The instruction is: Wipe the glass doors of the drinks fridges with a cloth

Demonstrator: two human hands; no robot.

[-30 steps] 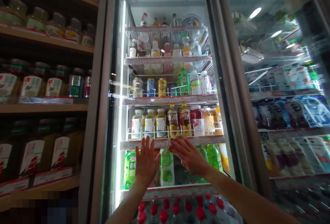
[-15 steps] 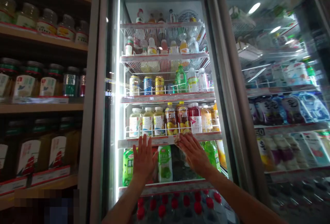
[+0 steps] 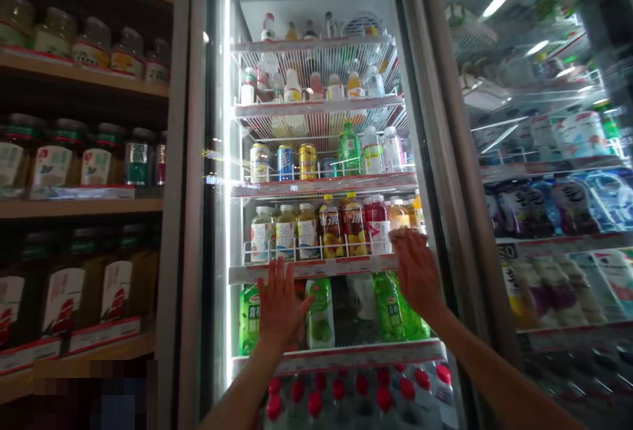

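Observation:
My left hand [image 3: 277, 305] is raised with its fingers spread, palm forward, in front of the lit drinks fridge. It holds nothing and overlaps a shelf's front edge [image 3: 316, 269] in view. My right hand [image 3: 418, 275] is flattened over a pale, crumpled cloth [image 3: 398, 235], of which only a small edge shows beyond the fingertips. This hand is by the right end of that shelf, near the fridge's door frame [image 3: 445, 173]. Behind the hands are bottled teas [image 3: 341, 225] and green drink bottles [image 3: 389, 305]. Faint reflections suggest glass before them; whether either palm touches it I cannot tell.
Red-capped bottles [image 3: 339, 389] fill the bottom of the fridge, and cans [image 3: 285, 163] stand on a higher shelf. To the left is a wooden rack [image 3: 84, 208] of jars and bottles. Another glass-fronted fridge [image 3: 554, 242] stands to the right.
My right hand has moved right and slightly up with the cloth, from the shelf's middle to its right end. My left hand stays nearly in place. The view has shifted slightly.

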